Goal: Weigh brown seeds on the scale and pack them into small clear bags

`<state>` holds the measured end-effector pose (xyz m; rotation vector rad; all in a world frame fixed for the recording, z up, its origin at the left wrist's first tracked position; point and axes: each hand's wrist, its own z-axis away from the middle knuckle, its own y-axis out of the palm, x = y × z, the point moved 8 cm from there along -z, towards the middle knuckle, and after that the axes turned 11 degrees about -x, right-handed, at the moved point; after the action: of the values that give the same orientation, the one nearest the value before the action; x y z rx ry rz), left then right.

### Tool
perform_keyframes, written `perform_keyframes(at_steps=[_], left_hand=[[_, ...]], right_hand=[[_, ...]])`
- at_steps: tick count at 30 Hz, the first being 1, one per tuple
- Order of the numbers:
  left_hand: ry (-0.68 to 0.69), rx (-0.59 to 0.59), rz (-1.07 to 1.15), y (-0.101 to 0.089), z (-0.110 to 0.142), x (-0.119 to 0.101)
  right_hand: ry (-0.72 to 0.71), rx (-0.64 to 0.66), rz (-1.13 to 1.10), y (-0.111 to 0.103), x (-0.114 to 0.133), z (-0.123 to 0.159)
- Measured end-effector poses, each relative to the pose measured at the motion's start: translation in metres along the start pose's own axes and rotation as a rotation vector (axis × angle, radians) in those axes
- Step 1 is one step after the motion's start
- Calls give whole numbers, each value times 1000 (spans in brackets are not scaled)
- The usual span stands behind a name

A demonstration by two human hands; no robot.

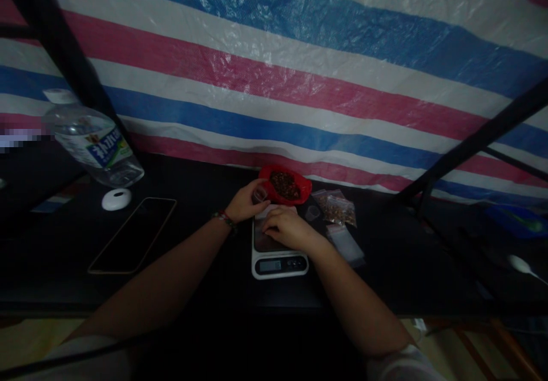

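Red bowl (285, 186) far table edge | L hand (248, 201) pinched small cup (259, 193) | R hand (287, 228) curled on scale (278, 250), grip unclear

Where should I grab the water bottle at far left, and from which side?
Take the water bottle around its labelled mid-body, probably from the right, table side. It leans with its white cap up-left, and a dark post stands close behind, so a sideways wrap looks easiest.

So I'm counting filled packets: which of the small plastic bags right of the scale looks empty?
The nearer bag, lying flat and clear; the bags behind it, beside the red bowl, hold brown bits.
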<state>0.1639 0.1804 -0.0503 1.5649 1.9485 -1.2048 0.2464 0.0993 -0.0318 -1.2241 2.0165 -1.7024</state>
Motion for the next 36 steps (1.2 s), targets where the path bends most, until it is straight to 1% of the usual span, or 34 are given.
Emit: perform_keyframes(at_steps=[2,5,8,10,12,14,17,19,22,24,31,36], left_hand=[[-2,-8,-2,-1,0,0],[10,-13,-4,-1,0,-1],[8,-8,3,-1,0,0],[0,-6,0,-1,0,0],[-6,-7,-8,-1,0,0],[-8,-7,-10,-1,0,0],[-15,-12,-6,-2,-1,1],[-19,-13,2,-2,-1,1],[-28,0,27,-1,0,1],[-38,4,38,-1,0,1],[-41,14,34,0,-1,1],[-38,7,17,-2,-1,-3]], right_hand=[[38,-19,44,0,-11,2],[77,-70,62,-12,-25,9],[97,-115,10,-29,-30,17],[102,-96,-41,-35,-29,21],[99,-51,-69,-32,-27,24],[85,-16,-76,-25,-24,25],[66,-5,-74,-15,-25,23],[104,-51,-54,-16,-31,22],[187,-160,-22,-25,-44,20],[204,-194,-16,-29,-48,19],[117,-111,8,-13,-44,9],[92,-82,-30,-15,-39,9]])
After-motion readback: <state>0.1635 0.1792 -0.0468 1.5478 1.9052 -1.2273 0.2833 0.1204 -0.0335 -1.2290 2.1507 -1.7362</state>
